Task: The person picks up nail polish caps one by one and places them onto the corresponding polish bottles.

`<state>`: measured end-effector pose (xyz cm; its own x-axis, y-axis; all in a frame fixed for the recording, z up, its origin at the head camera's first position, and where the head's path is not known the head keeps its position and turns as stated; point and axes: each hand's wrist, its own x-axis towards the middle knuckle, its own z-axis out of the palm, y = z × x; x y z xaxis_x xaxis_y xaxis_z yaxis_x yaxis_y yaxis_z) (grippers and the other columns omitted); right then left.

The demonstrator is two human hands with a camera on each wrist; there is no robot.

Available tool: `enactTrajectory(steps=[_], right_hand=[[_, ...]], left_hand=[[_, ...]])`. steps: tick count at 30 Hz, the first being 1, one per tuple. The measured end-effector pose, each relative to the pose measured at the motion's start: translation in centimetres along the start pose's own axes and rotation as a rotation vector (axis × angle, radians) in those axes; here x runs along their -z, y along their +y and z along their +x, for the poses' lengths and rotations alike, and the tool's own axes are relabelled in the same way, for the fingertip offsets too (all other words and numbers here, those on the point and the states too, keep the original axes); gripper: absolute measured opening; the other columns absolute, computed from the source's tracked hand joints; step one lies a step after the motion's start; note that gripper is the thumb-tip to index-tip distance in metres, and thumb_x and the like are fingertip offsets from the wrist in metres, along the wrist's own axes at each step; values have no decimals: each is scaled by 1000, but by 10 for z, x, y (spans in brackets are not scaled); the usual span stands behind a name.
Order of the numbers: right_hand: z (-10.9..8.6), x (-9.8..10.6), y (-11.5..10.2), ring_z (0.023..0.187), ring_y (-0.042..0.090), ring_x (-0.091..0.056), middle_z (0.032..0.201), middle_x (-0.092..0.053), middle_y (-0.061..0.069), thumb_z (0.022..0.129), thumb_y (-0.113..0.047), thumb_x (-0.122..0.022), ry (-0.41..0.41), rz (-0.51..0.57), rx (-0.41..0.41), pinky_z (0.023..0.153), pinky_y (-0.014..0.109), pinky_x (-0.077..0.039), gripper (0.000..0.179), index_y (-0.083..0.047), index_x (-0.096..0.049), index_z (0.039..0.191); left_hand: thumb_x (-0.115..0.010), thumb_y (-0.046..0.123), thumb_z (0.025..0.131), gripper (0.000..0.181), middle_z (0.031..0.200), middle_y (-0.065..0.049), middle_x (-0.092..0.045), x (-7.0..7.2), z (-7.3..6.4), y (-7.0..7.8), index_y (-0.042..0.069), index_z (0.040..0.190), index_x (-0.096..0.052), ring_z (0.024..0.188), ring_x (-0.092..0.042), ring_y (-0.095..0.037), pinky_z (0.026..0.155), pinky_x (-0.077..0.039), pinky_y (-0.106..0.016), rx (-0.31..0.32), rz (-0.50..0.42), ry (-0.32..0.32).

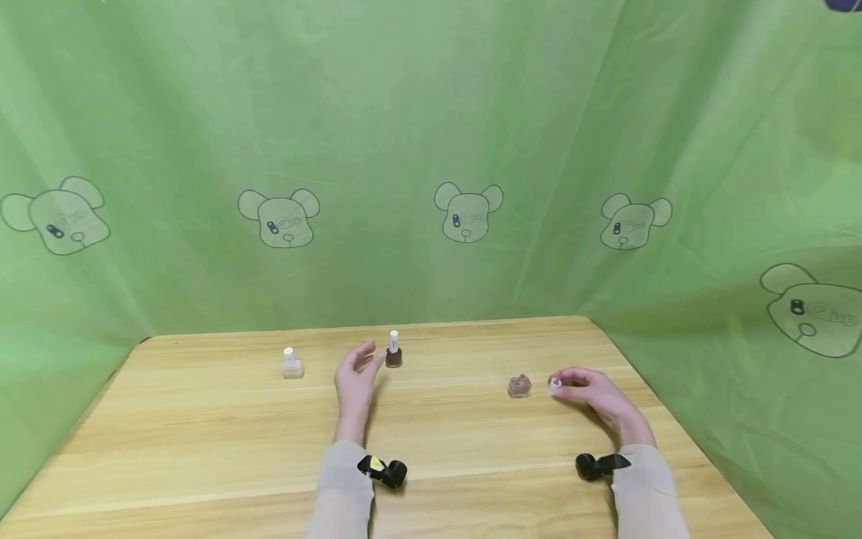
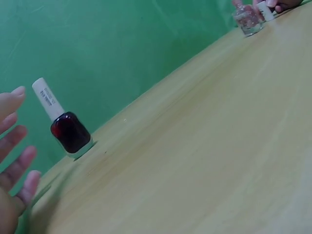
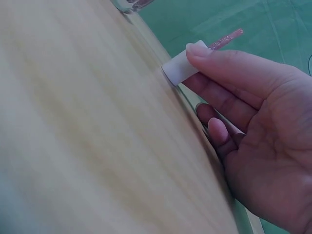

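My right hand (image 1: 595,391) pinches the white cap (image 3: 181,67) of a nail polish between thumb and fingers. The cap stands with its lower end at the tabletop, and its pinkish glittery brush (image 3: 227,39) points upward. Just left of it is the uncapped nail polish bottle (image 1: 519,386), clear glass with pink glitter. My left hand (image 1: 355,378) is beside a dark red nail polish bottle (image 2: 71,133) with a tall white cap. In the left wrist view its fingers (image 2: 17,168) are loosely spread, apart from that bottle, which stands upright and capped.
A clear nail polish bottle (image 1: 292,367) with a white cap stands farther left on the wooden table (image 1: 222,427). Green curtain (image 1: 377,112) with bear-face prints surrounds the table's back and sides. Each wrist carries a black camera (image 1: 394,474).
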<state>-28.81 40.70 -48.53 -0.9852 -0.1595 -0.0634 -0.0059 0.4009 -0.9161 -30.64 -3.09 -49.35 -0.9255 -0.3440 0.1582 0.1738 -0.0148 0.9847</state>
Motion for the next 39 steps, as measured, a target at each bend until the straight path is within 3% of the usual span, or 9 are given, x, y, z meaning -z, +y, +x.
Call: enactTrajectory(steps=[5,8,13,16,19,21,25,32,39], right_hand=[[0,2,0,97,1,-61,120,-65,17,86,-16,-73,3,-11,0,86,12,-49,49,11,-56,124],[1,2,0,96,1,-61,118,-66,14,86,-17,-73,2,-18,-3,86,13,-49,49,10,-56,123],[1,2,-2,96,2,-61,115,-67,9,86,-17,-74,0,-16,-6,86,13,-49,50,11,-56,124],[1,3,-1,96,2,-61,114,-68,8,86,-16,-73,-3,-11,-4,86,13,-49,49,11,-56,123],[1,3,0,95,2,-61,113,-68,7,86,-15,-73,-1,-4,-2,86,13,-49,49,11,-56,123],[1,3,0,95,2,-62,113,-69,6,87,-15,-72,1,1,-3,86,13,-49,48,12,-56,123],[0,3,0,96,1,-62,112,-70,3,87,-15,-73,2,8,-2,86,12,-49,47,11,-56,122],[-1,2,0,96,1,-63,112,-72,0,87,-15,-72,-16,40,16,87,12,-49,47,12,-56,122],[-1,2,1,96,3,-66,111,-73,0,87,-12,-71,-27,84,15,87,13,-50,44,11,-56,121]], left_hand=[[-76,19,85,31,109,-10,-71,-7,-6,9,4,111,-69,98,-63,-22,80,-52,-26,-86,-15,77],[-75,15,84,25,104,-11,-71,-14,-11,14,3,106,-69,92,-62,-20,79,-51,-28,-170,-27,103],[-74,8,83,17,94,-13,-72,-27,-22,21,2,99,-70,87,-63,-26,76,-49,-40,-289,-14,94],[-72,1,83,16,91,-19,-70,-34,-34,34,-4,98,-69,87,-63,-36,75,-48,-34,-341,-7,64],[-70,-4,83,17,93,-25,-68,-42,-42,38,-9,99,-66,89,-60,-44,76,-47,-29,-351,6,15],[-71,-3,83,19,95,-24,-69,-50,-42,29,-9,100,-66,90,-60,-44,76,-48,-27,-355,13,-14],[-73,1,82,21,97,-19,-70,-64,-44,14,-3,102,-67,91,-62,-38,77,-49,-33,-362,27,-59],[-76,8,81,22,97,-12,-72,-82,-59,13,5,101,-70,89,-64,-31,77,-52,-44,-361,-17,-138],[-76,18,82,26,102,-10,-70,-100,-75,15,7,105,-69,94,-62,-30,76,-51,-27,-235,-31,-247]])
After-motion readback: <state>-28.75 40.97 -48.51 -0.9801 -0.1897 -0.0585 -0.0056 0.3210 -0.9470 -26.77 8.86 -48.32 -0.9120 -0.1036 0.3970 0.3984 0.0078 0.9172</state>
